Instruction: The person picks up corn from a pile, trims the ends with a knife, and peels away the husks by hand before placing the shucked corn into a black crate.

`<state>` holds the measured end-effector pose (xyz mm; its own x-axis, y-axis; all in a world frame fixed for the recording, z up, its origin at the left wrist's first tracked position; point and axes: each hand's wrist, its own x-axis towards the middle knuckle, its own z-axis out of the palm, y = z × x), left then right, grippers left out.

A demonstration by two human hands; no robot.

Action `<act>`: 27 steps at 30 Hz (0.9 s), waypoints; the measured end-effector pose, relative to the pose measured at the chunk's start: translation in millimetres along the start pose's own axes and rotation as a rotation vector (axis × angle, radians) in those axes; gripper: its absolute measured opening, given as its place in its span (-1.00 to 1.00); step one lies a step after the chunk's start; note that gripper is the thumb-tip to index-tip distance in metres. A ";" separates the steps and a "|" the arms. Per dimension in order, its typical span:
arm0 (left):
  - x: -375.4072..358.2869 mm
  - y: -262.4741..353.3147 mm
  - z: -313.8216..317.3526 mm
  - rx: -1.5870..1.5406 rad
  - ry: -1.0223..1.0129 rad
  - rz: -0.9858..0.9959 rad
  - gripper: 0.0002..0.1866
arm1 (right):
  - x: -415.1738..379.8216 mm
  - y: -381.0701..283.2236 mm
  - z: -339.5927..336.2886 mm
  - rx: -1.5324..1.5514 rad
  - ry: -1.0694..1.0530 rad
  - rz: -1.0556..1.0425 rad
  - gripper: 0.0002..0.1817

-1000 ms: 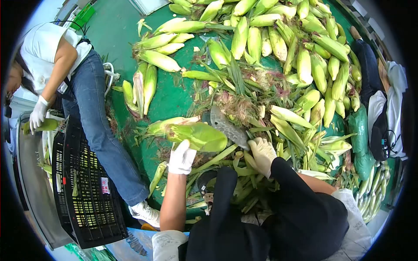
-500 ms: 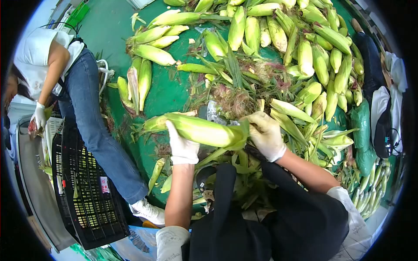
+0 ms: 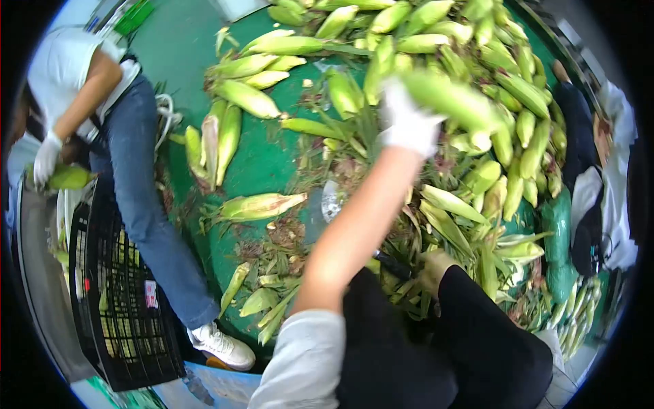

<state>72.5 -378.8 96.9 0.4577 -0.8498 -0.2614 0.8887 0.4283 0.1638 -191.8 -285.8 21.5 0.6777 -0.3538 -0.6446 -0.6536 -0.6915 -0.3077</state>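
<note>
The long green-husked ear of corn [image 3: 455, 102] is up in the air over the heap of unhusked green corn ears [image 3: 504, 82] at the far side of the green floor mat [image 3: 272, 157]. Its long axis runs from the glove out toward the far right corner of the mat, tip pointing down and right. The left hand [image 3: 407, 126], in a white cotton glove and reached far forward, has its fingers wrapped around the near end of that ear, so the ear extends away to the right of the fingers; motion blur hides the exact finger placement.

The right hand [image 3: 436, 269] sits low, close to the dark-trousered knees, among the loose green husk leaves [image 3: 470, 238] at the near edge of the mat. It seems closed on a dark handle [image 3: 392, 264], though leaves cover most of it. The left hand is the one on the ear; the right is well apart from it.

At the mat's left edge, another person in blue jeans [image 3: 146, 198] stands beside a black plastic crate [image 3: 119, 300].
</note>
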 end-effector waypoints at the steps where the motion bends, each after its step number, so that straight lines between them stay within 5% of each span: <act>1: 29.7 -23.9 9.0 -0.039 -0.149 -0.116 -0.16 | 0.3 -21.7 -0.3 0.095 0.094 -0.223 -0.73; 4: 38.7 -27.9 49.9 0.221 -0.561 -0.338 -0.32 | 31.3 -14.3 36.2 -0.159 -0.022 -0.256 -0.67; 6: 16.4 16.2 11.6 0.844 -0.549 0.054 -0.46 | 33.2 -23.6 35.4 -0.077 0.159 -0.243 -0.71; 8: -13.3 85.3 -38.1 1.673 -0.114 0.369 -0.63 | 40.0 -40.8 9.3 -0.014 -0.235 -0.050 -0.69; 9: -59.0 109.3 -30.4 1.405 0.029 0.255 -0.78 | 43.4 -38.1 12.2 -0.014 -0.220 -0.123 -0.72; 11: -71.5 207.9 -179.0 2.174 0.224 0.552 -0.47 | 39.4 -27.9 38.3 0.020 0.023 -0.241 -0.72; 13: -119.5 280.5 -239.0 2.651 0.489 0.063 -0.33 | 29.2 -35.1 36.1 -0.001 0.319 -0.252 -0.71; 14: -144.3 300.0 -274.9 2.784 0.540 0.000 -0.37 | 20.6 -42.5 25.0 -0.032 0.371 -0.212 -0.72; 15: -153.0 336.7 -315.3 2.290 0.538 -0.174 -0.39 | 22.4 -41.9 15.5 0.093 0.246 -0.211 -0.62; 18: -187.7 313.5 -244.7 2.389 0.476 -0.360 -0.26 | 7.3 -55.9 -45.3 0.430 0.005 0.024 -0.44; 20: -208.6 316.5 -258.0 2.744 0.283 -0.440 -0.17 | 11.1 -46.1 -49.5 0.549 0.093 0.054 -0.31; 22: -226.8 303.4 -272.7 2.730 0.425 -0.463 -0.10 | 14.9 -19.1 -34.2 0.720 0.268 -0.001 -0.24; 23: -240.8 313.3 -316.8 2.523 0.483 -0.271 -0.13 | 15.3 3.5 -36.9 0.957 0.119 -0.215 -0.37; 24: -257.1 303.0 -316.9 2.578 0.388 0.083 -0.20 | -3.7 -2.4 -56.3 1.032 -0.045 0.082 -0.53; 25: -255.2 286.8 -286.5 2.335 0.471 -0.016 -0.30 | -4.8 7.7 -48.9 1.113 -0.118 0.119 -0.56; 27: -268.5 248.6 -224.1 2.331 0.361 0.270 -0.44 | -26.8 11.1 -45.0 0.814 0.030 0.025 -0.71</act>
<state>176.6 24.7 -5.3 0.7254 -0.6799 -0.1078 -0.5424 -0.6609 0.5188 -202.0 -312.3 66.9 0.6606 -0.3880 -0.6427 -0.7010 -0.0122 -0.7131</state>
